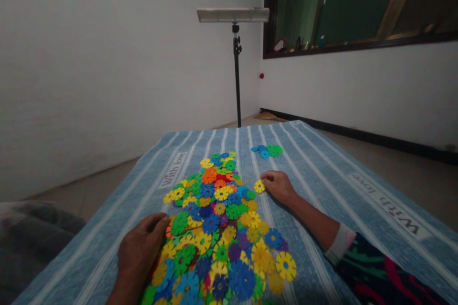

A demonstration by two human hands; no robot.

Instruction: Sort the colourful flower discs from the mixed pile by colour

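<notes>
A big heap of flat, notched plastic flower discs [211,223] in yellow, green, blue, orange and purple spreads over the striped cloth. My right hand [279,186] is to the right of the heap, thumb and fingers pinched on the edge of a yellow flower disc [259,186] at or just above the cloth. On the near left side, my left hand [143,243] rests against the heap's edge. Its fingers are curled together beside some orange and green discs, and its fingertips are partly hidden. Farther back lies a small group of blue and green discs [267,150].
A blue and white striped cloth [304,171] covers the table. Behind its far edge stands a lamp on a black pole [237,81]. White walls and a dark-framed window [350,5] enclose the corner. Grey fabric [36,248] lies at the lower left.
</notes>
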